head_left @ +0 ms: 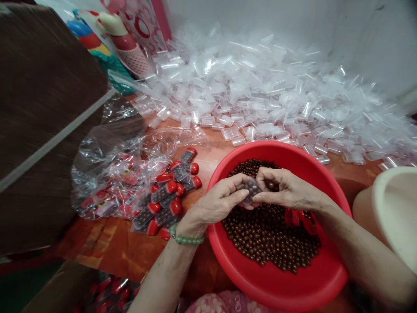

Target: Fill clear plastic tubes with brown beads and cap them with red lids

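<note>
Above a red basin point(224, 256) of dark brown beads point(270, 243), my left hand point(220, 198) pinches a small clear plastic case point(252, 189) with brown beads showing inside. My right hand point(283, 189) closes its thumb and fingers on the case's right end; some of that end is hidden by the fingertips. Small red plastic pieces point(301, 219) lie on the beads beneath my right wrist. Left of the basin is a pile of bead-filled clear cases with red caps point(164, 191).
A wide heap of clear plastic cases point(260, 100) covers the table's back. At left are a clear bag point(110, 182) with red packaging and a dark cardboard box point(42, 121). A thermos point(120, 39) stands behind. A cream tub point(397, 204) is at right. More red-capped cases point(110, 291) lie low left.
</note>
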Available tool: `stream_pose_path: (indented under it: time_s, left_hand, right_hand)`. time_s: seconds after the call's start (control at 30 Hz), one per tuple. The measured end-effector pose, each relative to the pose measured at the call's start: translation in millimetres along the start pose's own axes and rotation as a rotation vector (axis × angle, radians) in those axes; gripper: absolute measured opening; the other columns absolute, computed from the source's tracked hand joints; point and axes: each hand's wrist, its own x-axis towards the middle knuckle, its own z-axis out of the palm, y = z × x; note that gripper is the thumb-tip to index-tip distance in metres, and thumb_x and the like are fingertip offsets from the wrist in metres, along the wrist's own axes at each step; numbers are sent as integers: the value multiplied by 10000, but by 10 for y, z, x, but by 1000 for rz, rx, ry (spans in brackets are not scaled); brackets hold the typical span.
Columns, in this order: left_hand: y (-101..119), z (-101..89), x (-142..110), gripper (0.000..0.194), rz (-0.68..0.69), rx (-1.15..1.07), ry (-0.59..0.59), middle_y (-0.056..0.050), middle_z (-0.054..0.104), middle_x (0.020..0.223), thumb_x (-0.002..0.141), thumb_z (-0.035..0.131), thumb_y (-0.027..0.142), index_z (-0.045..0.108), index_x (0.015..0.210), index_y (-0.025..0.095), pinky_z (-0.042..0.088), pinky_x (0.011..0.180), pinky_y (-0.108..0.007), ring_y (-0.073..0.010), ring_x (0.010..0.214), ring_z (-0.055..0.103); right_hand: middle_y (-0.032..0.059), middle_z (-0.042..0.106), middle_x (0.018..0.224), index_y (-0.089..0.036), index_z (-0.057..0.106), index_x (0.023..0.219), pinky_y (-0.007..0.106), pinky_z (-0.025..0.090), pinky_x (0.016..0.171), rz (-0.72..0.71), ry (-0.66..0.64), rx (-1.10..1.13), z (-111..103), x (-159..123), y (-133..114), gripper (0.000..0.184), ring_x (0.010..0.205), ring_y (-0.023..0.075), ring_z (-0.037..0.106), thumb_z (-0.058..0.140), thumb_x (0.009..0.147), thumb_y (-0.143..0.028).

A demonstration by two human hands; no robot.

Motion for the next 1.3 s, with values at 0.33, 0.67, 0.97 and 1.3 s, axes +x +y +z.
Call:
stream_pose_path:
  time_s: [0.33,0.67,0.97,1.3]
  left_hand:
    - [-30,-9,13,249,104,-46,93,-45,682,966,862,691,300,650,1060,153,563,787,-269,-146,853,669]
    - [-5,32,18,235,112,36,214,-55,701,976,863,692,297,634,1029,141,561,807,-285,-154,849,688]
    - [-18,36,17,168,130,11,161,-41,667,952,873,637,245,592,996,139,539,825,-291,-144,874,664]
    - [-55,36,34,110,143,-4,116,-47,641,945,842,588,179,572,946,148,502,827,-319,-145,859,621]
  right_hand:
    - [-28,579,798,-193,553,946,245,439,619,-4,129,-33,-65,-120,36,247,682,114,529,708,828,-345]
    - [77,697,828,-187,633,881,312,449,674,407,-124,-991,-218,-346,74,123,778,233,666,614,920,-302]
    - [161,687,1008,-138,558,1056,307,454,636,630,-47,-1123,157,-511,306,138,864,274,699,532,925,-172]
    - [68,684,978,-191,577,993,298,514,789,389,29,-1012,109,-585,400,126,896,189,656,529,911,-108]
